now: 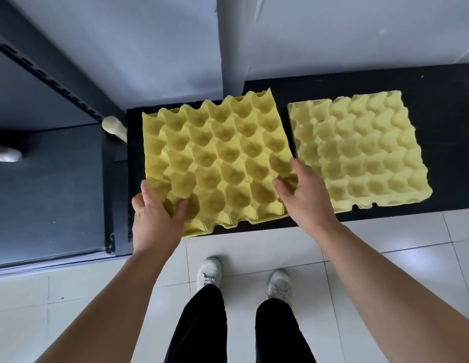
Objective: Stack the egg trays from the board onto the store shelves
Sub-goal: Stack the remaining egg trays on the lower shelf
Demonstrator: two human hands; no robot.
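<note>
Fingers (179,208) of the left hand (154,216) curl over the near-left corner of the nearer egg tray (215,163), thumb on the outer edge and fingertips pressed into a cup, so the corner is pinched; the right hand (304,195) grips the tray's right edge near its front corner, fingers folded into the cups and thumb lying along the rim; both hands are closed on this one tray. Below them, white shoes (210,271) and dark trousers stand on a pale tiled floor (385,237). That tray appears tilted, its near edge overhanging the front of the black board (451,127), though whether its far edge rests on the board I cannot tell; a second egg tray (359,150) lies flat on the board just beside it to the right, their edges almost meeting under the right hand. Farther left, a dark shelf (44,189) and its slotted black upright (39,64) wait as the likely destination; pale walls close the back. The risks are plain: moulded pulp is soft, so a hard pinch at the corners could crush or tear the cups; the right knuckles sit so close to the neighbouring tray that a careless lift might drag it off the board; swinging left, the tray could clip the upright or the cream peg (114,127) jutting beside it.
</note>
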